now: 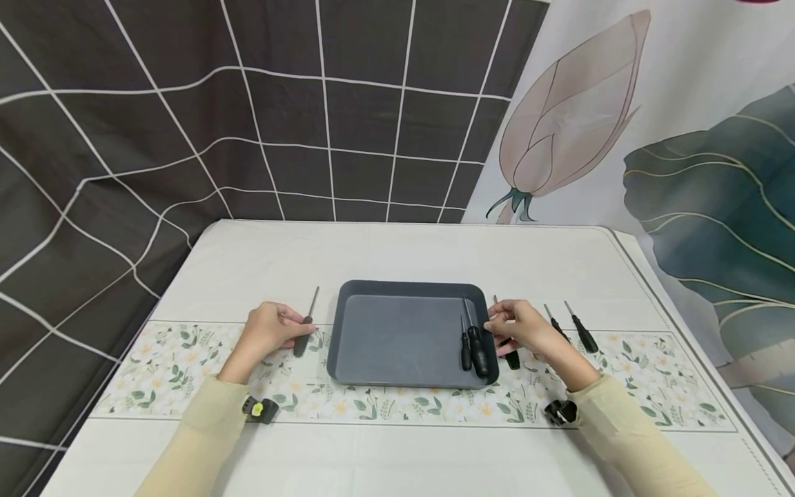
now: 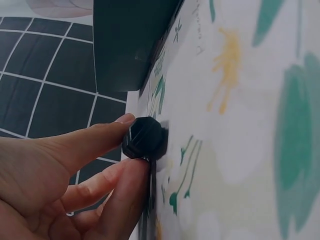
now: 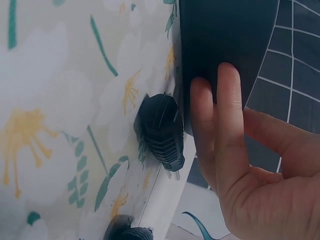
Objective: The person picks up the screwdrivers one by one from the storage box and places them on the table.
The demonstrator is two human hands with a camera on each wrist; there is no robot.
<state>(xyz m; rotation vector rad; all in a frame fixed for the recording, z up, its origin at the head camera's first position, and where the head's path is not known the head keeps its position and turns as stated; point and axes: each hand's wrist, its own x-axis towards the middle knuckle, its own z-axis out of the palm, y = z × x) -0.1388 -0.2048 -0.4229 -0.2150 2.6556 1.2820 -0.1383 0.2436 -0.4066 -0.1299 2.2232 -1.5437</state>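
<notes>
Both forearms, in pale yellow sleeves (image 1: 197, 436), slant inward over the counter (image 1: 273, 255) towards the tray (image 1: 397, 338). Left of the tray, the left hand (image 1: 268, 328) reaches sideways, thumb and fingertip pinching the handle of a screwdriver (image 1: 302, 339) whose shaft points away from the person; whether the handle touches the cloth is hard to tell. At the tray's right side, the right hand (image 1: 524, 323) grips the rim, two nearly straight fingers (image 3: 230, 115) against the outer wall and another digit over the edge. Two black screwdrivers (image 1: 478, 352) lie inside the tray along its right side. A loose screwdriver (image 1: 512, 359) lies just right of the tray, partly hidden by the right hand; two outer screwdrivers (image 1: 584, 336) lie farther right.
</notes>
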